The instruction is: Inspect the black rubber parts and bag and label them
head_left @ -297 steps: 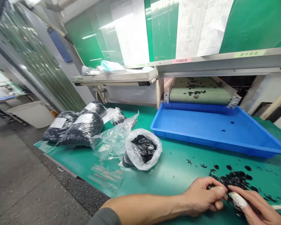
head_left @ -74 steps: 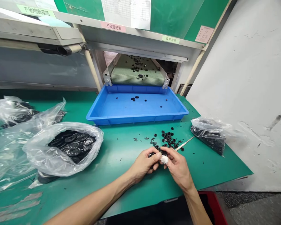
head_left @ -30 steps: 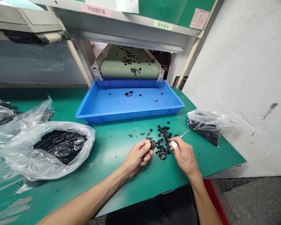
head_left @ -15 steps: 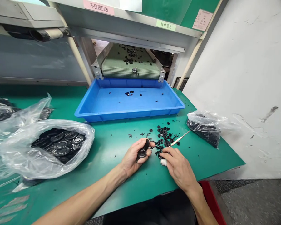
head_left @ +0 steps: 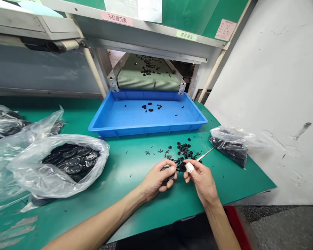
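Note:
Curled around several black round discs [head_left: 168, 179], my left hand [head_left: 156, 180] is over the green table, left of the small parts. My right hand [head_left: 200, 177], white tape around one finger, pinches a single black disc [head_left: 183, 167] close to the left fingertips. Just beyond both hands lies a loose pile of small black plastic parts [head_left: 185, 151], some round and some branched. A thin pale-handled tool [head_left: 205, 153] lies at the pile's right side, partly behind my right hand.
An open clear bag [head_left: 65, 187] of black discs stands at left; a smaller bag [head_left: 231, 147] of black parts sits at right. A blue tray [head_left: 143, 130] with a few parts stands below the green conveyor belt [head_left: 148, 81], which carries more parts.
My right hand has lifted a disc from the pile and turned, bringing it beside my left hand. More parts lie in the blue tray, and the one at the belt's edge has gone.

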The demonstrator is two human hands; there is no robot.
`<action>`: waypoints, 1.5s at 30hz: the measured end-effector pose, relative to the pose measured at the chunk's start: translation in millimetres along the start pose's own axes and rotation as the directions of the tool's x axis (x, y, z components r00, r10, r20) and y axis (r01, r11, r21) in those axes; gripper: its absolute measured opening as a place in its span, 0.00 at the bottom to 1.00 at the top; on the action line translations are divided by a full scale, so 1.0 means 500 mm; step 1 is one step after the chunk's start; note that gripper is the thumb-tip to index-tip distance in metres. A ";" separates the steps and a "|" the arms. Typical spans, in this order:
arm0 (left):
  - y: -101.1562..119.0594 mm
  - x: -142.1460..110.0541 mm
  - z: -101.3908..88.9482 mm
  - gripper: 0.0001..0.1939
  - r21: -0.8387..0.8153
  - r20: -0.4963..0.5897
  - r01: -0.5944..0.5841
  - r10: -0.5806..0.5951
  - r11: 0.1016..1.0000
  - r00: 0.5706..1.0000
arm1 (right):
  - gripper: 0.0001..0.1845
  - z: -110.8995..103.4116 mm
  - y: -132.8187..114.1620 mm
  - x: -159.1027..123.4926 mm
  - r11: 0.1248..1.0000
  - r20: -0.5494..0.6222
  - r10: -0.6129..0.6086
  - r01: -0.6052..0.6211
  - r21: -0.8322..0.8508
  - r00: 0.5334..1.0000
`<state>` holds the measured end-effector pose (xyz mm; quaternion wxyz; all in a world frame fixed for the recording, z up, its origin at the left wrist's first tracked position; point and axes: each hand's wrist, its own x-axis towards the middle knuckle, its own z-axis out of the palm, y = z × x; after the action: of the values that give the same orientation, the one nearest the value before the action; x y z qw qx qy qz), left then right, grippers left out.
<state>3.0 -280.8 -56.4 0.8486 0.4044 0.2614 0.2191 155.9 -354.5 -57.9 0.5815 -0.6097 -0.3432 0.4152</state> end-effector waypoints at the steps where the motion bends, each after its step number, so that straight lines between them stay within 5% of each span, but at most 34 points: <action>1: -0.002 -0.001 0.003 0.14 0.042 -0.004 0.002 -0.002 0.999 1.000 | 0.16 0.007 0.000 -0.002 1.000 0.007 -0.003 0.003 -0.014 1.000; 5: -0.011 -0.003 0.008 0.18 0.152 -0.071 -0.027 0.038 0.988 0.997 | 0.13 0.028 0.001 -0.013 0.974 0.038 -0.118 0.123 -0.192 0.992; 9: -0.011 -0.004 0.010 0.16 0.196 -0.131 -0.021 0.048 0.980 0.990 | 0.15 0.022 -0.008 -0.023 0.882 0.200 -0.263 0.319 -0.346 0.944; 13: -0.008 -0.006 0.013 0.17 0.232 -0.109 -0.029 0.055 0.972 0.993 | 0.17 0.003 -0.022 -0.023 0.804 0.319 -0.273 0.397 -0.442 0.908; 17: -0.011 -0.007 0.013 0.18 0.273 -0.070 -0.025 0.046 0.962 0.996 | 0.16 0.003 -0.022 -0.018 0.732 0.319 -0.338 0.460 -0.503 0.886; 24: -0.012 -0.004 0.016 0.18 0.233 -0.130 -0.049 0.081 0.971 0.988 | 0.11 0.041 -0.004 0.002 0.891 0.168 -0.222 0.270 -0.365 0.960; 27: -0.013 -0.003 0.013 0.17 0.182 -0.150 -0.068 0.096 0.981 0.984 | 0.13 0.034 -0.011 0.025 0.901 0.217 -0.160 0.233 -0.366 0.963; 29: -0.012 -0.001 0.008 0.16 0.090 -0.177 -0.091 0.106 0.992 0.978 | 0.15 0.008 -0.021 0.045 0.839 0.266 -0.200 0.305 -0.451 0.943; 32: -0.007 0.002 -0.001 0.15 -0.081 -0.222 -0.111 0.091 0.990 0.971 | 0.18 -0.047 -0.034 0.069 0.571 0.276 -0.344 0.433 -0.697 0.897; 35: 0.001 0.006 -0.009 0.19 -0.206 -0.203 -0.086 0.043 0.975 0.978 | 0.18 -0.083 -0.036 0.076 0.383 0.307 -0.307 0.413 -0.826 0.901; 41: 0.007 0.008 -0.012 0.10 -0.312 -0.153 -0.099 0.053 0.945 0.987 | 0.19 -0.070 -0.023 0.060 0.274 0.285 -0.190 0.329 -0.903 0.940; 45: 0.006 0.006 -0.010 0.10 -0.260 -0.150 -0.112 0.075 0.959 0.986 | 0.15 -0.066 -0.023 0.063 0.319 0.301 -0.194 0.350 -0.881 0.934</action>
<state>1.8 -274.3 -57.3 0.8638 0.2821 0.2682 0.3198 199.7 -339.2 -50.7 0.1755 -0.7316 -0.6528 0.0889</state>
